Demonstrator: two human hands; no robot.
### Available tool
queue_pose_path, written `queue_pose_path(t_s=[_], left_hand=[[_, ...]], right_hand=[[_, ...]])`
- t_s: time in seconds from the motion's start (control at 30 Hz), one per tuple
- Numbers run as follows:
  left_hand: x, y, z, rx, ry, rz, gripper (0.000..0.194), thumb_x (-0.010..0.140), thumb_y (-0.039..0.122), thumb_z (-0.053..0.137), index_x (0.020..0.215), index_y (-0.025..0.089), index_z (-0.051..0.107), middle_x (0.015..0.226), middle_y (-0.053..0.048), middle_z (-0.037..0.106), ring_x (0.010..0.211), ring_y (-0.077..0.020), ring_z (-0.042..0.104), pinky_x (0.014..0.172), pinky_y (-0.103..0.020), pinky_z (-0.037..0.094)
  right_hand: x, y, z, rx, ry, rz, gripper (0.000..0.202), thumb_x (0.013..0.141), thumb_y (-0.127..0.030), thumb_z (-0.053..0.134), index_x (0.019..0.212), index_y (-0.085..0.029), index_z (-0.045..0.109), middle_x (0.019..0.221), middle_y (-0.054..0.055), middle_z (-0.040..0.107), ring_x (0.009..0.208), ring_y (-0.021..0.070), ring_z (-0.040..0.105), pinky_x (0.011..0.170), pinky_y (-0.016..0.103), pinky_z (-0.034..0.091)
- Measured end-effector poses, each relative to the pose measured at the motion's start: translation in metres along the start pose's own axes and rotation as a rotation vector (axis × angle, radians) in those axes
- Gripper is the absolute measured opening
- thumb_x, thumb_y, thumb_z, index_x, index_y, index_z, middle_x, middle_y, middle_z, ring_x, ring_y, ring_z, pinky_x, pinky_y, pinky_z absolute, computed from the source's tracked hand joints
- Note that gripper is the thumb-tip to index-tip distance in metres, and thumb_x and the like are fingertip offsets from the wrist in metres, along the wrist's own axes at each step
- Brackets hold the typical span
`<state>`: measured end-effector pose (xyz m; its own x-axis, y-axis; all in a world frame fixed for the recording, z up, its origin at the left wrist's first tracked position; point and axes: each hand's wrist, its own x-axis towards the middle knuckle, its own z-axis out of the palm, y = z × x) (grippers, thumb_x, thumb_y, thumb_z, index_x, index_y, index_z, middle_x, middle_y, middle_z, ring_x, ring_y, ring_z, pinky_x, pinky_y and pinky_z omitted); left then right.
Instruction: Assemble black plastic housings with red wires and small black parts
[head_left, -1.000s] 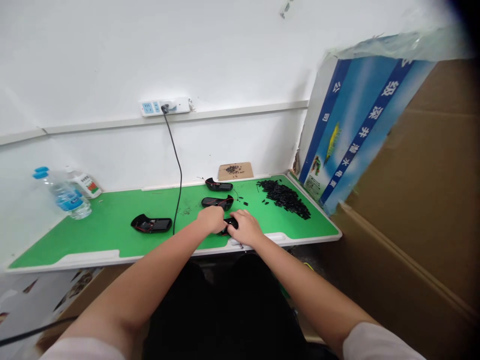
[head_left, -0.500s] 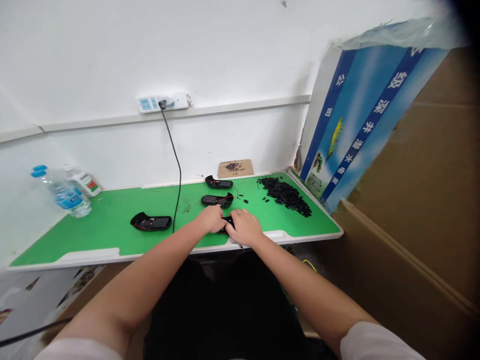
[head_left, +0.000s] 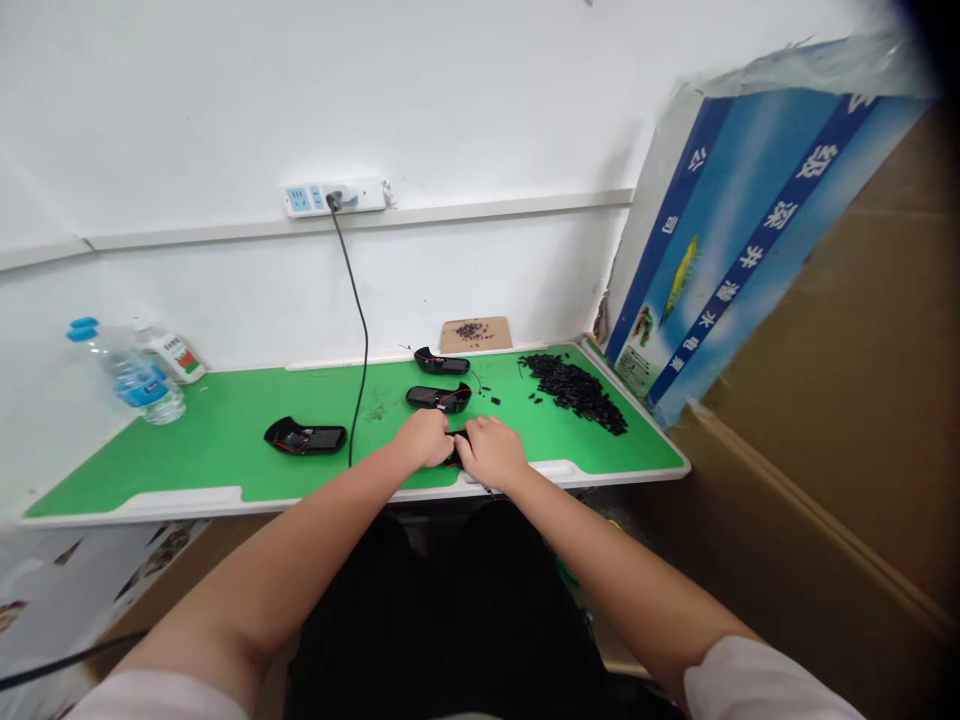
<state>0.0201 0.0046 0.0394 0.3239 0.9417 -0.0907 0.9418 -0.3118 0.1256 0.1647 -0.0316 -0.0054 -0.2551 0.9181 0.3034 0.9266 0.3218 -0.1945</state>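
Near the front edge of the green table (head_left: 225, 405), my left hand (head_left: 425, 438) and my right hand (head_left: 492, 452) are closed on a black plastic housing (head_left: 454, 456). Most of that housing is covered by my fingers. Just beyond my hands lies another black housing (head_left: 427, 398) with a red wire. A similar housing (head_left: 450, 366) lies farther back, and one more (head_left: 315, 438) rests to the left, its inside facing up. To the right is a heap of small black parts (head_left: 574, 388), with a few loose pieces near it.
Plastic bottles (head_left: 154, 390) stand at the left by the wall. A black cable (head_left: 364, 340) runs from a power strip (head_left: 360, 196) down to the table. A cardboard piece (head_left: 499, 333) holding tiny dark bits lies at the back. A large blue box (head_left: 720, 240) borders the right side.
The camera view has shifted slightly. Both hands stay at the black housing, with only a small change in the fingers' position.
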Motion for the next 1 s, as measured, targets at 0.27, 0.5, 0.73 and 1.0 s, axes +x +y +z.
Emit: queue_pose_path(t_s=[0.27, 0.5, 0.73, 1.0], left_hand=[[0.001, 0.000, 0.003, -0.025, 0.011, -0.009, 0.023, 0.079, 0.030, 0.054, 0.068, 0.017, 0.070, 0.072, -0.012, 0.070, 0.070, -0.0229, 0.064, 0.064, -0.031, 0.042], [0.001, 0.001, 0.004, -0.038, 0.009, 0.000, 0.025, 0.079, 0.030, 0.052, 0.073, 0.016, 0.073, 0.074, -0.014, 0.070, 0.068, -0.0230, 0.062, 0.064, -0.032, 0.041], [0.009, 0.001, 0.004, -0.058, -0.019, 0.031, 0.025, 0.078, 0.031, 0.054, 0.069, 0.016, 0.072, 0.070, -0.012, 0.069, 0.066, -0.0211, 0.060, 0.061, -0.032, 0.036], [0.006, -0.003, 0.002, -0.127, 0.015, 0.066, 0.019, 0.073, 0.022, 0.055, 0.066, 0.017, 0.072, 0.066, -0.007, 0.068, 0.058, -0.0162, 0.053, 0.057, -0.029, 0.033]], right_hand=[[0.000, -0.005, -0.002, -0.042, -0.037, 0.039, 0.038, 0.097, -0.036, 0.036, 0.102, -0.012, 0.065, 0.102, 0.015, 0.066, 0.100, 0.0275, 0.057, 0.086, 0.036, 0.040], [0.003, -0.006, -0.001, -0.080, -0.032, 0.033, 0.037, 0.096, -0.034, 0.037, 0.101, -0.010, 0.065, 0.100, 0.016, 0.067, 0.097, 0.0279, 0.059, 0.088, 0.037, 0.040], [0.003, -0.005, -0.002, -0.084, -0.063, 0.056, 0.039, 0.097, -0.035, 0.035, 0.103, -0.010, 0.064, 0.101, 0.017, 0.067, 0.099, 0.0288, 0.059, 0.088, 0.037, 0.041], [0.000, -0.005, 0.002, -0.050, -0.037, 0.047, 0.037, 0.096, -0.036, 0.037, 0.103, -0.012, 0.063, 0.102, 0.015, 0.066, 0.100, 0.0282, 0.057, 0.084, 0.036, 0.042]])
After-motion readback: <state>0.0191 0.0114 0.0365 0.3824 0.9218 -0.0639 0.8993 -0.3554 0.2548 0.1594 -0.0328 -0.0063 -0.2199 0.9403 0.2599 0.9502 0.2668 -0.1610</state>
